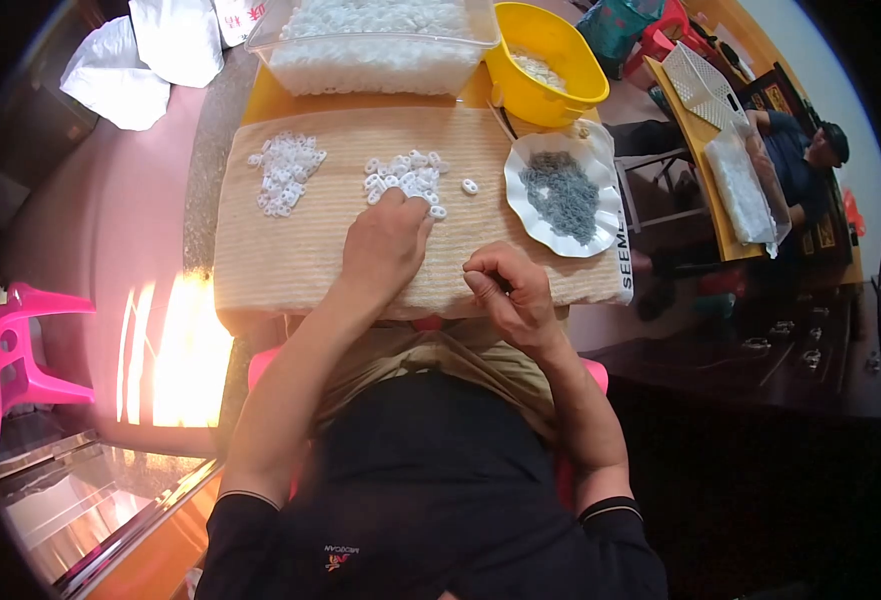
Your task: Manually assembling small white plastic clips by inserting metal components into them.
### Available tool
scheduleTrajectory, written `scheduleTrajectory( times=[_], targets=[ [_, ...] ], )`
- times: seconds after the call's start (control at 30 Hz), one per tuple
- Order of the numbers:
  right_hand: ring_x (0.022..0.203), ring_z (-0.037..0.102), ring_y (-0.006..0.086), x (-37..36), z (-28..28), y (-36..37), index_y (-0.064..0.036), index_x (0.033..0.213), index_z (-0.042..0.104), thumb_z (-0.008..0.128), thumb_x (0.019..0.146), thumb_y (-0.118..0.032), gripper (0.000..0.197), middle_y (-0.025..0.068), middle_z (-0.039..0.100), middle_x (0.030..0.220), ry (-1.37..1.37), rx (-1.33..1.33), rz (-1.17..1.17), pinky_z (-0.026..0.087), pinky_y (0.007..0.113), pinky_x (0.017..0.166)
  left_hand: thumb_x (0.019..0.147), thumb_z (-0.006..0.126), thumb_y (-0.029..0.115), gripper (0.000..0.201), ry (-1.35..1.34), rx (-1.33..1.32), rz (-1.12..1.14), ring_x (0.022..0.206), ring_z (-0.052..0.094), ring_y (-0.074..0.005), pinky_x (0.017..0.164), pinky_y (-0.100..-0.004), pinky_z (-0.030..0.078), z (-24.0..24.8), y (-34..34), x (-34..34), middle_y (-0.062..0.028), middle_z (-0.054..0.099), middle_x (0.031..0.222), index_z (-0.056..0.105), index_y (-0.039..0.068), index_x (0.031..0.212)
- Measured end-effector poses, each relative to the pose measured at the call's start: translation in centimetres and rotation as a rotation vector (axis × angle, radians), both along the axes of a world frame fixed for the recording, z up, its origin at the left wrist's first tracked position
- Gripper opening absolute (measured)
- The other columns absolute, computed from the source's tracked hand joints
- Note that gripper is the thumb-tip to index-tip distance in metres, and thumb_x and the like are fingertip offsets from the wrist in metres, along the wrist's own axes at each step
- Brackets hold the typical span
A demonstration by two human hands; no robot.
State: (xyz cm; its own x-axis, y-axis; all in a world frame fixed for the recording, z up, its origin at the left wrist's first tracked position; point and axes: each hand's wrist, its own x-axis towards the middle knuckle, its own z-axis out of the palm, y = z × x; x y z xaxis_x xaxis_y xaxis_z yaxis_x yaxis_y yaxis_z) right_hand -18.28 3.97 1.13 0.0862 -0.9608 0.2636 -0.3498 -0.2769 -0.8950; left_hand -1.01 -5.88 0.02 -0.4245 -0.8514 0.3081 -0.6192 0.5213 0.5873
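Observation:
My left hand reaches into the nearer edge of a loose pile of small white plastic pieces with holes. Its fingers are bent together and touch the pieces, and what the tips grip is hidden. To the right, my right hand hovers over the front of the towel with thumb and fingers curled together; anything in them is too small to make out. One white two-holed piece lies alone right of the pile. Beyond it, a white scalloped plate bears a heap of small grey parts.
A second white pile lies left on the beige striped towel. Along the back stand a clear bin of white pieces and a yellow basin. A pink stool is at left; another person sits at right.

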Motion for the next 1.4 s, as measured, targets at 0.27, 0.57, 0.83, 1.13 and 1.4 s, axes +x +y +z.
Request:
scheduleTrajectory(
  times=[0.27, 0.57, 0.83, 1.13, 1.4],
  targets=[
    [0.063, 0.052, 0.0074, -0.1, 0.2, 0.3, 0.0016, 0.089, 0.058, 0.06, 0.087, 0.002, 0.003, 0.0051, 0.057, 0.085, -0.017, -0.001, 0.02, 0.043, 0.021, 0.054, 0.081, 0.064, 0.018, 0.015, -0.107, 0.105, 0.006, 0.086, 0.06, -0.0347, 0.075, -0.0439, 0.049, -0.6, -1.4, -0.5, -0.016, 0.062, 0.089, 0.065, 0.006, 0.09],
    [0.062, 0.054, 0.006, -0.2, -0.1, 0.4, 0.0022, 0.092, 0.059, 0.06, 0.09, -0.001, 0.004, 0.0036, 0.057, 0.084, -0.099, 0.141, -0.014, 0.045, 0.02, 0.054, 0.081, 0.062, 0.02, 0.015, -0.15, 0.154, 0.01, 0.087, 0.06, -0.0347, 0.074, -0.045, 0.048, 0.2, -0.9, -0.5, -0.0147, 0.061, 0.093, 0.061, 0.007, 0.09],
    [0.061, 0.054, 0.0053, -0.5, -0.9, 0.1, 0.0013, 0.093, 0.059, 0.06, 0.09, -0.003, 0.005, 0.0014, 0.056, 0.08, -0.108, 0.172, -0.036, 0.046, 0.02, 0.055, 0.082, 0.061, 0.017, 0.013, -0.098, 0.12, -0.04, 0.085, 0.06, -0.0365, 0.072, -0.0464, 0.048, 0.2, -0.7, -0.3, -0.0153, 0.059, 0.092, 0.057, 0.008, 0.09],
    [0.061, 0.052, 0.0049, -0.4, -0.5, 0.1, 0.0008, 0.094, 0.059, 0.058, 0.092, -0.005, 0.006, 0.0002, 0.056, 0.076, -0.208, 0.263, -0.063, 0.047, 0.02, 0.056, 0.084, 0.062, 0.009, 0.016, 0.219, 0.152, 0.005, 0.075, 0.063, -0.025, 0.067, -0.0343, 0.049, -0.5, -0.6, 0.4, -0.0128, 0.064, 0.084, 0.064, 0.005, 0.099],
    [0.06, 0.052, 0.0054, -0.7, -0.6, 0.0, 0.0016, 0.096, 0.059, 0.057, 0.094, -0.008, 0.01, 0.0005, 0.056, 0.072, -0.268, 0.313, -0.08, 0.048, 0.021, 0.057, 0.087, 0.062, 0.005, 0.02, 0.76, 0.705, -0.01, 0.075, 0.063, -0.0103, 0.067, -0.0235, 0.053, 0.3, 0.4, 0.4, -0.006, 0.065, 0.084, 0.065, -0.002, 0.106]
  ],
)
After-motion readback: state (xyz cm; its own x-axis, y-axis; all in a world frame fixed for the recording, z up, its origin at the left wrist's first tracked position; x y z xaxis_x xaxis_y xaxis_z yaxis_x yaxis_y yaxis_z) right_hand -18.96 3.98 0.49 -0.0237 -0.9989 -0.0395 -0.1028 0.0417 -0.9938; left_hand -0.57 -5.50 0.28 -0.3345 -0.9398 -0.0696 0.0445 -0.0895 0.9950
